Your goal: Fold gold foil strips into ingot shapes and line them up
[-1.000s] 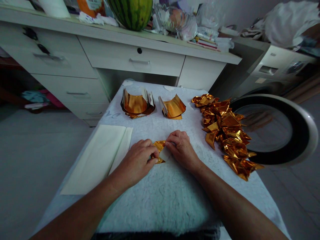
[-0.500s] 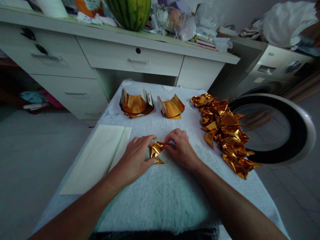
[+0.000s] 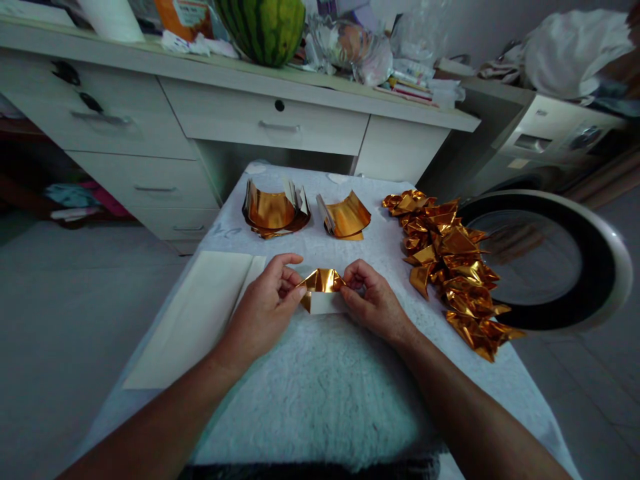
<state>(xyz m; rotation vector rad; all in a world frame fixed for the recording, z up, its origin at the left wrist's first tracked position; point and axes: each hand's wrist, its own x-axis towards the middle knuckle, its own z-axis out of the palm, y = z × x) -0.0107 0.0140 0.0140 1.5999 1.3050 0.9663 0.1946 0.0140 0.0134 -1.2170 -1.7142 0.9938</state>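
A partly folded sheet of gold foil paper [image 3: 324, 283] lies between my hands, its gold side up at the back and a white strip showing at the front. My left hand [image 3: 273, 293] pinches its left corner between thumb and fingers. At the right corner, my right hand [image 3: 369, 293] grips it with thumb and curled fingers. Beyond the hands are a thick curved stack of gold foil sheets [image 3: 273, 210] and a smaller curved stack [image 3: 347, 217]. To the right lies a long heap of folded gold foil pieces [image 3: 457, 257].
A flat cream paper sheet [image 3: 195, 313] lies left of my hands on the cloth-covered table [image 3: 320, 393]. Behind stands a white drawer counter [image 3: 270, 117] bearing a watermelon [image 3: 265, 30]. On the right, a washing machine door [image 3: 600, 267] hangs open near the heap.
The foil sheet has been turned and spread straighter between my hands, so a white strip now shows at its front. My left fingers have closed on its left corner. The camera view shifted slightly.
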